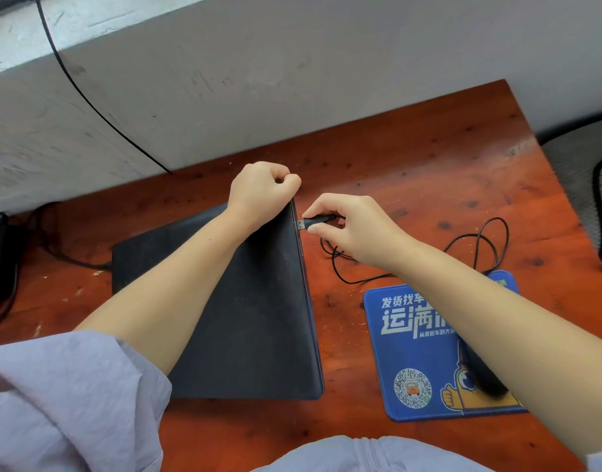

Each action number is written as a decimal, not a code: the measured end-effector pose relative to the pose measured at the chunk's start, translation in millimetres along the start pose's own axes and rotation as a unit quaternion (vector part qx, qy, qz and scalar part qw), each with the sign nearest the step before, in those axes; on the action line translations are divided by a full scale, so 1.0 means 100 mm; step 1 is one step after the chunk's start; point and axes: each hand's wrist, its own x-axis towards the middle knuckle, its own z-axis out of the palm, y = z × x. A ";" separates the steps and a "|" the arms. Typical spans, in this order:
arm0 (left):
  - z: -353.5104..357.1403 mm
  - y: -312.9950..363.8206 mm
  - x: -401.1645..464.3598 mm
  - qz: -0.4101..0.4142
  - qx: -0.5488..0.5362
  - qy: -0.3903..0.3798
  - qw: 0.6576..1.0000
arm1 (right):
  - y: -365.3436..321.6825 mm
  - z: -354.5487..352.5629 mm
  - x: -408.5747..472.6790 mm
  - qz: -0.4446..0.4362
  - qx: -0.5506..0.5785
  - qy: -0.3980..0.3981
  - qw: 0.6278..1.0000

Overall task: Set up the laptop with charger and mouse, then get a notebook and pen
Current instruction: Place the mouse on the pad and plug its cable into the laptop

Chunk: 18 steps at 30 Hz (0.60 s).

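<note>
Pinching the USB plug at the laptop edge, the right hand works beside the left hand gripping its corner.

Pale lilac sleeve (crinkled fabric) pushed up; forearms bare.

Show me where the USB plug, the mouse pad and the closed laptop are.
USB plug [300, 225]: head view, on its metal tip at the laptop's edge.
mouse pad [400, 352]: head view, on its blue surface.
laptop [258, 318]: head view, on its dark lid.
</note>
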 end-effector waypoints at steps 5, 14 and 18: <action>0.07 0.01 -0.02 0.005 0.010 -0.022 1.000 | 0.02 -0.05 0.01 0.005 -0.037 -0.036 0.999; 0.04 0.01 -0.03 0.002 0.004 -0.029 1.000 | 0.01 -0.10 0.03 -0.004 -0.044 -0.044 0.998; -0.05 0.01 -0.03 0.005 -0.002 -0.016 1.000 | -0.01 -0.02 0.02 -0.016 -0.024 0.003 1.000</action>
